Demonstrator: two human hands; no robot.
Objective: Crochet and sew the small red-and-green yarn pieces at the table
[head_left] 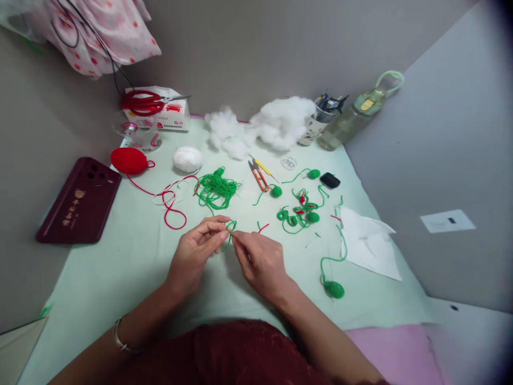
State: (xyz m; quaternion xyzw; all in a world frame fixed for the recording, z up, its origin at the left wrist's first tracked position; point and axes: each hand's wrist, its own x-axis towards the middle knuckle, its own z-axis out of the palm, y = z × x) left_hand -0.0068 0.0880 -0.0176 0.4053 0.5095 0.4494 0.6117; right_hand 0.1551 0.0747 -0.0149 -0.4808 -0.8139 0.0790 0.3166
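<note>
Green yarn [231, 225] forms a small loop between my two hands, low over the table. My left hand [196, 246] pinches it between thumb and fingers. My right hand [258, 262] is closed on the same yarn, its fingertips meeting those of the left. Whether a hook or needle is in the fingers I cannot make out. Just beyond the left hand lies a loose tangle of green yarn [218, 188], with a strand leading toward my fingers. Short green and red yarn scraps [262, 228] lie beyond the right hand.
Orange thread snips [257, 177] and a yellow-handled hook [262, 167] lie ahead. Small green crocheted pieces [311, 217] cluster at right, another green ball [334, 289] nearer. Behind are white stuffing [280, 123], white yarn [187, 159], red yarn [129, 161] and a bottle [352, 120]. A phone [80, 200] leans left.
</note>
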